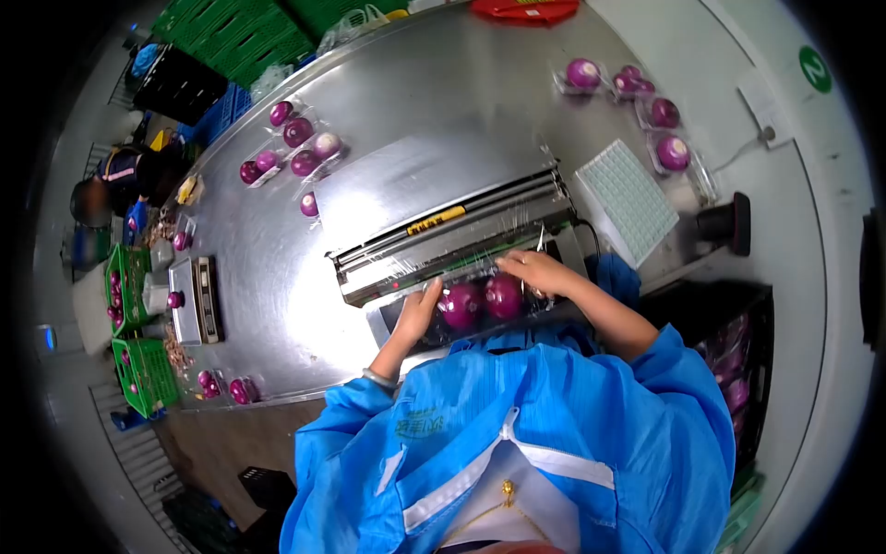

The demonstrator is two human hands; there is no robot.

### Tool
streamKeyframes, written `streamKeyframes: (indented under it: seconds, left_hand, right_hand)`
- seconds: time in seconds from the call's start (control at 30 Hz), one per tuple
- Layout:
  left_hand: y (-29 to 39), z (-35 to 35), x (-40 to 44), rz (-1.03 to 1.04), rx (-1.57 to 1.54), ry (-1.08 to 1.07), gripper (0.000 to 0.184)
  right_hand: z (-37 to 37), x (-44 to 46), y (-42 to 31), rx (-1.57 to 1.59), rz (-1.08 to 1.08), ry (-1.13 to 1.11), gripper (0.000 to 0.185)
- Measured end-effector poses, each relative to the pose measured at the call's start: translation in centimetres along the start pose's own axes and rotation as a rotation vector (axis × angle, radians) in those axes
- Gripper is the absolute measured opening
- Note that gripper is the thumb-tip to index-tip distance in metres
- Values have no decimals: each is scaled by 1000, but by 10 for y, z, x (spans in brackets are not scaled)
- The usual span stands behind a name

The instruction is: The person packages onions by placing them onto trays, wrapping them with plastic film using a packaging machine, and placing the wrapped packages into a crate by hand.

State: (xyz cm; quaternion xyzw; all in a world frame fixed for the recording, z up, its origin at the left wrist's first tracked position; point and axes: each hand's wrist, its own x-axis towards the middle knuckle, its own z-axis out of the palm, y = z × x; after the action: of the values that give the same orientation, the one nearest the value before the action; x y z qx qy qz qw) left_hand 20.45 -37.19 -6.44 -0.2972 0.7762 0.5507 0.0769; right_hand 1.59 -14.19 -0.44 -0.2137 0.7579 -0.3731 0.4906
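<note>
Two red onions (pixel 482 301) sit side by side in a pack against the front of a cling-film wrapping machine (pixel 452 226), with clear film (pixel 489 273) stretched between them and the machine. My left hand (pixel 418 312) grips the pack's left end, thumb and fingers up along its side. At the far right corner, the curled fingers of my right hand (pixel 535 272) press on the film and pack edge. The underside of the pack and some fingertips are hidden.
Wrapped onion packs lie at the table's far left (pixel 298 132) and far right (pixel 664 114). Right of the machine is a pale textured stack (pixel 628 203). A scale (pixel 196 300) and green crates (pixel 145 374) are at left, where another person (pixel 129 175) works. A dark crate (pixel 761 369) stands at right.
</note>
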Motion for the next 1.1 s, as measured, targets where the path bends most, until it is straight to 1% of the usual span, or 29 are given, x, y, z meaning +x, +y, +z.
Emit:
streamKeyframes:
  seconds: [0.03,0.07,0.1,0.13,0.17,0.2,0.23,0.3,0.33,0.37,0.43,0.47,0.5,0.57,0.6,0.63,0.67,0.7,0.73,0.77,0.83,0.87,0.9,0.93,0.97,1.0,1.03,1.07,1.1]
  left_hand:
    - [1,1,0,-11,214,75,67]
    - [10,1,-3,6,296,118,65]
    - [23,-1,-10,25,378,161,63]
    - [38,-4,-20,-52,361,189,51]
    - [37,-3,-26,-132,204,243,37]
    - [11,0,-27,34,19,290,26]
    - [-14,3,-27,202,-168,333,17]
    - [-21,10,-34,261,-332,395,15]
    - [-24,13,-38,287,-415,425,16]
    - [-20,13,-40,265,-432,429,16]
    - [-10,8,-44,214,-464,438,15]
    - [-7,5,-45,169,-488,457,15]
    - [-8,4,-43,237,-301,471,15]
    - [-13,3,-36,375,69,487,15]
    - [-19,6,-30,418,207,454,14]
    - [-15,11,-30,344,424,411,12]
    - [-17,18,-24,443,580,410,16]
    - [-20,26,-14,546,734,411,21]
    - [-21,35,-2,501,895,326,36]
    - [-7,46,2,526,943,247,46]
    - [-3,70,21,821,735,205,46]
    - [6,81,20,716,650,132,45]
    - [18,90,18,619,564,57,44]
    - [27,97,15,610,397,-12,41]
    - [42,105,5,543,334,-146,37]
    - [56,112,-12,614,102,-240,37]
    - [63,116,-26,661,-134,-341,38]
    - [61,122,-34,436,-434,-518,41]
    - [78,124,-54,467,-475,-629,34]
  right_hand:
    - [6,8,18,28,-19,43,64]
    - [7,8,26,33,24,59,69]
    - [16,21,57,56,-40,200,58]
    - [14,4,50,131,-25,249,53]
    - [11,-12,41,201,-12,298,49]
    - [15,-12,54,287,-86,336,41]
    - [23,-9,65,386,-169,384,38]
    - [39,-10,81,580,-335,475,32]
    - [43,-20,67,654,-187,482,28]
    - [49,-24,65,759,-149,506,24]
    - [51,-40,65,686,-308,771,22]
    - [49,-57,68,629,-291,861,20]
    - [48,-77,74,616,-270,916,17]
    - [54,-102,101,461,-221,1072,13]
    - [61,-101,122,428,-202,1132,12]
    - [76,-94,148,395,-180,1189,11]
    - [87,-87,170,359,-163,1244,10]
    - [98,-78,174,191,-132,1339,11]
    - [108,-62,181,158,-97,1354,13]
    - [118,-47,189,126,-58,1367,14]
    - [137,-23,185,343,76,1215,16]
    - [148,-20,179,789,-74,1163,20]
    - [151,-22,175,1145,-206,1021,20]
    - [156,-31,173,1412,-301,778,21]
    - [162,-47,168,1568,-360,545,22]
    - [169,-60,165,1613,-402,382,22]
    - [180,-68,161,1602,-427,283,23]
    - [189,-74,157,1568,-442,236,24]
    - [197,-81,154,1534,-454,206,25]
